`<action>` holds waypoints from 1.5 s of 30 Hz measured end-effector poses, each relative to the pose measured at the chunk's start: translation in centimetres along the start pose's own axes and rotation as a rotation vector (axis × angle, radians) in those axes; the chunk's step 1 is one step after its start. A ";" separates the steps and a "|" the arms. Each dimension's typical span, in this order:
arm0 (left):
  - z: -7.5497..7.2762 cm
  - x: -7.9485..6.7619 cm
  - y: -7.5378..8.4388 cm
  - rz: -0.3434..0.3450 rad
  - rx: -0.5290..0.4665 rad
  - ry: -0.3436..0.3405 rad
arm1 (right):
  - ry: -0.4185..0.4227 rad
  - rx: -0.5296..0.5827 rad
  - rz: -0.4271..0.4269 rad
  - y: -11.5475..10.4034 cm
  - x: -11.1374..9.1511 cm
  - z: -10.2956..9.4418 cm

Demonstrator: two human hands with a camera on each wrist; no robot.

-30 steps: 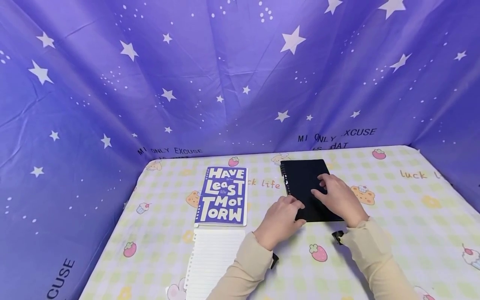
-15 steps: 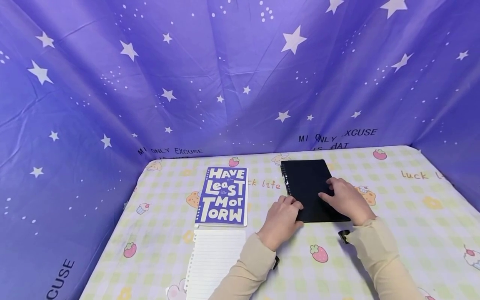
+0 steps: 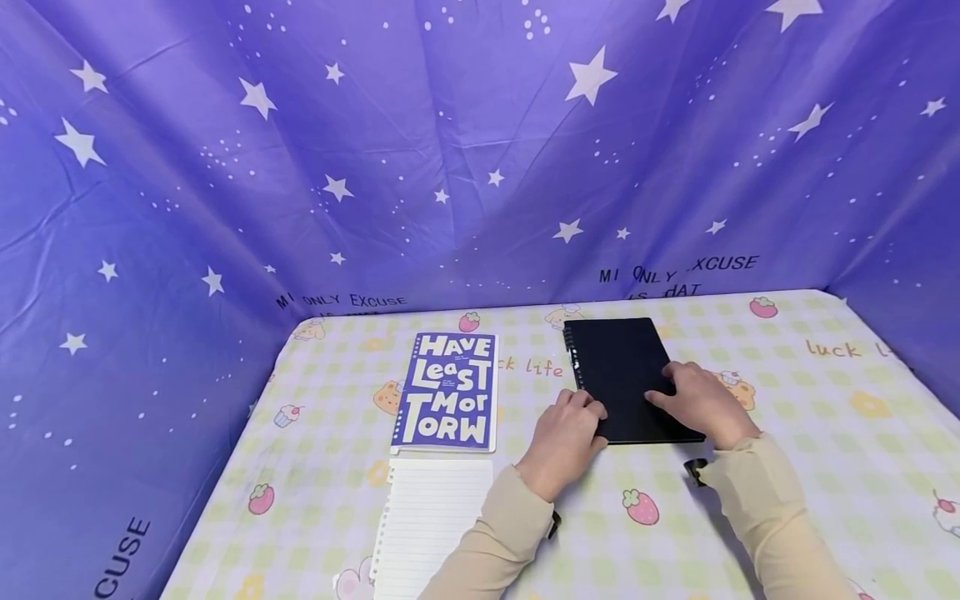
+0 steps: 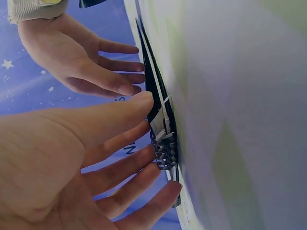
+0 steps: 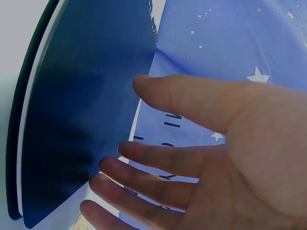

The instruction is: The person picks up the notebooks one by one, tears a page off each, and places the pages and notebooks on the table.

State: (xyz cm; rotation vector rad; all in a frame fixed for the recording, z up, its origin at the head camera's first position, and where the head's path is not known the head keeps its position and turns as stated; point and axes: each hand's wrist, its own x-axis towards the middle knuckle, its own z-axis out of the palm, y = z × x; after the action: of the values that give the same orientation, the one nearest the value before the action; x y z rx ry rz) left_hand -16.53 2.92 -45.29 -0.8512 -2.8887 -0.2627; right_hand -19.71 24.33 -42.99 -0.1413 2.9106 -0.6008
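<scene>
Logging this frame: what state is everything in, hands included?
Tablecloth: spread out
Black notebook: closed, on the tablecloth
Purple notebook: closed, cover up
Lined paper: flat, partly hidden
Starry curtain: hanging, creased
Left hand: fingers relaxed, at the black notebook's left edge
Right hand: fingers extended, at its right edge

The black notebook cover [image 3: 618,367] looks smooth and faintly glossy on my feed, like plastic; I make out matt paper in the lined sheets [image 3: 431,517], creased cloth in the backdrop [image 3: 450,117]
</scene>
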 end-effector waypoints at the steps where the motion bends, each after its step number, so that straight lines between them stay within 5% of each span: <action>1: 0.0 0.0 0.0 0.002 -0.001 0.004 | -0.005 -0.001 0.002 0.1 0.0 0.0; 21: -0.1 0.0 0.1 0.003 -0.025 -0.018 | -0.043 0.012 0.086 1.2 -0.1 -1.3; 29: 0.0 0.0 0.3 0.009 0.008 -0.015 | 0.004 0.029 0.106 1.6 -0.2 -1.3; 45: -0.1 0.1 0.1 0.031 0.065 0.005 | 0.181 0.094 -0.047 1.6 -0.5 -2.2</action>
State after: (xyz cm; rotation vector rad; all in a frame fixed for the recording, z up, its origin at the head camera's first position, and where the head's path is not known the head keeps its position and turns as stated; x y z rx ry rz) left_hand -16.61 3.04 -45.17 -0.8822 -2.8592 -0.1662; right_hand -19.70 26.67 -41.52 -0.1518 3.0520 -0.7966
